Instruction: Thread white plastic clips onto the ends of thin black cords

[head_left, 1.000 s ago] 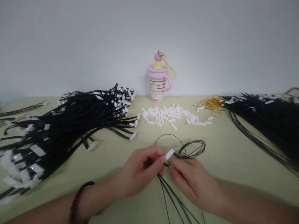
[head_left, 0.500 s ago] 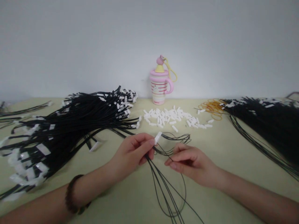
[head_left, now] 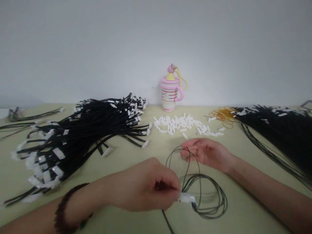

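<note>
My left hand [head_left: 156,185] is closed on a bundle of thin black wires, with a white connector [head_left: 187,197] sticking out past its fingertips. From the connector the black wires [head_left: 225,203] run out in a loose coil over the tabletop. One wire end hangs below the fist, and a thin loop rises toward my other hand. My right hand [head_left: 207,152] is turned palm up beyond the coil, its fingers loosely curved and apart. Its fingertips are beside the top of that loop; whether they touch it I cannot tell.
A large heap of black wires with white connectors [head_left: 80,130] lies at left. White connectors [head_left: 175,123] are scattered mid-table before a pink striped cup [head_left: 169,94]. Yellow rubber bands [head_left: 223,114] lie at right beside another pile of black wires [head_left: 280,130].
My left hand has turned over and come nearer, swinging the connector and coil to the right and down. My right hand has opened, turned palm up and moved away from the wire it pinched.
</note>
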`<state>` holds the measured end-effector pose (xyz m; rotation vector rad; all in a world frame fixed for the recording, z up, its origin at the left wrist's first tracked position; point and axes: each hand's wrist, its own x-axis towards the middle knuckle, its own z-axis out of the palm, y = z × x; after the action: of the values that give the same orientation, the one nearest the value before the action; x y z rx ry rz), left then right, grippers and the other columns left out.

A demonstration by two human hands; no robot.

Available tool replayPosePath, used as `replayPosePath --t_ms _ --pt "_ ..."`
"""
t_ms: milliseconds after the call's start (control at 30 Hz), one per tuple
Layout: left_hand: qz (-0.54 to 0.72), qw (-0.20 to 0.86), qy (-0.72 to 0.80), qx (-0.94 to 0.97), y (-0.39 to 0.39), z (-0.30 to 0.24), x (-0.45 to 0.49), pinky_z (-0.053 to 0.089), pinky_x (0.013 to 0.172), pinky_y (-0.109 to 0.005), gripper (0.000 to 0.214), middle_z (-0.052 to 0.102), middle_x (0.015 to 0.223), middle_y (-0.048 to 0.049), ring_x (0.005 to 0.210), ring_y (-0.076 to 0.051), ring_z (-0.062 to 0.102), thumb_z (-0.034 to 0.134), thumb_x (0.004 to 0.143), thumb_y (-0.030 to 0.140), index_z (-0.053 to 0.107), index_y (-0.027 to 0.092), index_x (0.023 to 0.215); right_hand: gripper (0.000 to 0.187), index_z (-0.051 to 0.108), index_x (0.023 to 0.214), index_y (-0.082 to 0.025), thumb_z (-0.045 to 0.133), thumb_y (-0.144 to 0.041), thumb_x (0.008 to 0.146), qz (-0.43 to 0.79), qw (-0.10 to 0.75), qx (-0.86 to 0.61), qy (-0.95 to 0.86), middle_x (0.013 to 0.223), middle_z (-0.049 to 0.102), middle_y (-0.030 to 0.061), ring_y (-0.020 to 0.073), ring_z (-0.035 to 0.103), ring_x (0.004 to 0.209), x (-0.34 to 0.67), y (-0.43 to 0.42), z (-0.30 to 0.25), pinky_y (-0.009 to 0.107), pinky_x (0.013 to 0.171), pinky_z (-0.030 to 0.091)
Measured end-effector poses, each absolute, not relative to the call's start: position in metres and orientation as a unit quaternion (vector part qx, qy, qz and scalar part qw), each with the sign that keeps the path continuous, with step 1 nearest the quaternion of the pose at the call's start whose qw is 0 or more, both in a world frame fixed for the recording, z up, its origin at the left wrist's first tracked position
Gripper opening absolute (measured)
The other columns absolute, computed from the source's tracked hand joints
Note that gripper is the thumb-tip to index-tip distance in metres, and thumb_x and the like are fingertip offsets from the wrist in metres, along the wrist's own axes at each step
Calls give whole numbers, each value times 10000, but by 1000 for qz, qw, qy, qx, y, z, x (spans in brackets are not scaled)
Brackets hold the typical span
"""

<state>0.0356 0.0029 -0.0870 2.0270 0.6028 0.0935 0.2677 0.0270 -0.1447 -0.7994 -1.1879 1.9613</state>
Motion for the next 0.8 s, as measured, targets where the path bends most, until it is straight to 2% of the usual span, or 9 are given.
replayPosePath --t_ms 67,167,233,267,333,400,533,633,800 --pt "49 473 260 840 9 -106 43 262 422 -150 203 493 527 18 462 -45 364 454 760 221 618 128 683 373 489 1113 -143 371 -296 795 688 354 -359 -522 1056 559 98 163 507 1033 267 27 -140 348 893 378" --pt "72 499 303 808 21 -128 48 243 414 -151 275 508 539 11 449 -42 347 406 786 257 598 105 661 420 452 1165 -200 477 -317 762 404 388 -478 -676 1202 452 67 165 383 1152 255 11 -129 330 955 320" --pt "98 512 326 789 27 -134 49 251 427 -150 291 526 557 5 459 -43 355 404 790 282 589 101 657 348 494 1080 -203 517 -276 741 218 382 -485 -756 1146 475 53 151 419 1082 242 -9 -124 279 893 358" --pt "109 519 337 778 29 -135 50 256 431 -149 286 531 563 4 466 -44 363 409 788 289 585 102 660 258 517 1001 -200 504 -249 749 176 358 -464 -791 1036 523 42 129 474 973 236 -19 -123 249 822 387" --pt "125 533 357 757 30 -134 50 266 435 -145 264 540 571 6 471 -46 375 424 779 291 579 108 670 111 526 859 -194 452 -228 783 159 284 -427 -844 825 551 14 92 505 757 225 -37 -126 214 686 401" --pt "133 546 369 741 29 -132 51 275 438 -141 236 540 569 13 465 -43 379 440 770 282 578 115 675 120 519 861 -191 421 -227 802 174 238 -426 -856 806 544 13 95 502 743 217 -48 -133 217 677 398" --pt "160 541 369 739 27 -133 53 307 473 -140 231 540 571 13 511 -52 421 457 759 263 587 120 634 153 515 923 -200 413 -236 815 234 227 -451 -831 892 536 20 109 487 849 214 -49 -149 219 735 384" --pt "169 541 373 735 27 -134 53 294 446 -140 225 516 546 23 490 -48 409 471 753 273 597 123 642 161 525 785 -184 382 -241 831 276 214 -463 -815 774 534 4 82 478 733 214 -42 -153 194 665 364" --pt "147 584 400 691 28 -133 52 234 346 -146 225 377 403 66 344 -35 312 469 756 321 576 136 684 192 476 639 -147 395 -192 807 284 215 -480 -802 619 493 -15 48 418 577 212 -37 -152 170 546 285"
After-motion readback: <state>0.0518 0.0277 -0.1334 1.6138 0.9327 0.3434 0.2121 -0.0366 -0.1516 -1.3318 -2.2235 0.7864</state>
